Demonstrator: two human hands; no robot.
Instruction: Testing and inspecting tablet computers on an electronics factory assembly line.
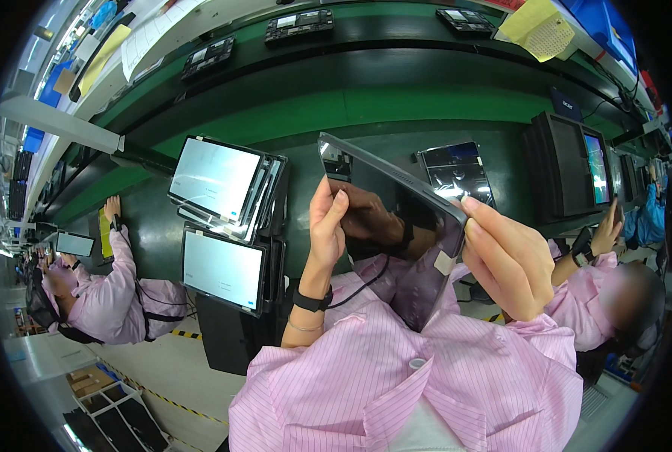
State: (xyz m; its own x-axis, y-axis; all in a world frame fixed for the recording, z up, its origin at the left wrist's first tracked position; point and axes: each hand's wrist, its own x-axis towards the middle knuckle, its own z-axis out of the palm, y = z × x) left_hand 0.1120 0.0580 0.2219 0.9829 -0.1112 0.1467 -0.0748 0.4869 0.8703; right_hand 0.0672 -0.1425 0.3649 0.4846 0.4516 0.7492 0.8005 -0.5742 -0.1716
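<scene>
A tablet (415,260) with a dark, glossy screen is held up tilted in front of my chest. My left hand (326,230) grips its left side, thumb on the edge. At its right corner, the fingers of my right hand (510,260) pinch the edge near a small pale sticker (444,263). The dark screen mirrors a hand. To the left stand two stacks of tablets, a far stack (214,177) and a near stack (223,267), each topped by a lit white screen. Beyond my right hand, dark glossy tablets (456,172) lie on the green bench (381,128).
A black tray stack (543,169) stands at the right, beside a lit tablet (596,169). Opened devices (300,27) lie along the raised far shelf. Co-workers in pink sit at left (114,301) and right (588,297). A grey metal arm (61,124) juts in from the left.
</scene>
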